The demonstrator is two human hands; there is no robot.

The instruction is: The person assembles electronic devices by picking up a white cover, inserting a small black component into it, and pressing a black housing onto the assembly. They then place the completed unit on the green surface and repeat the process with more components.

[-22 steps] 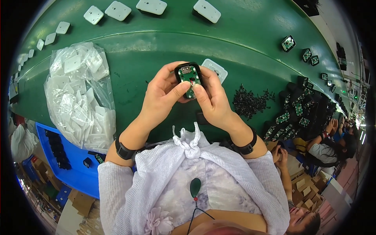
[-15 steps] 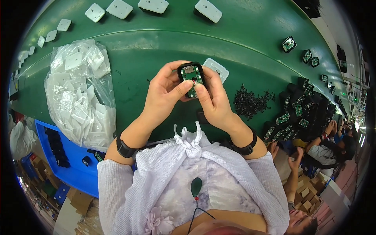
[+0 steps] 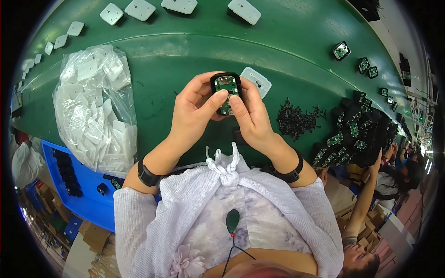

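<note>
Between my hands, above the table, is a small black housing with a green circuit board (image 3: 225,80) and a metal port at its far end. My left hand (image 3: 194,102) wraps its left side, thumb bent onto the board. My right hand (image 3: 253,113) grips the other side, its thumb also pressing on the board near the left thumb. The thumbs hide the board's middle; my other fingers are mostly behind the housing. Just beyond my right hand, a pale plate with rounded corners (image 3: 261,82) lies on the table.
A clear bag of white plates (image 3: 92,125) lies at left, above a blue bin (image 3: 95,211). Small black parts (image 3: 299,121) are heaped at right, beside piled black housings with boards (image 3: 354,129). White-topped housings (image 3: 178,5) line the far side. A co-worker's arm (image 3: 364,199) reaches in.
My thumbs have shifted slightly on the board, while the housing stays almost in place. At right, the co-worker's arm has reached up toward the piled housings.
</note>
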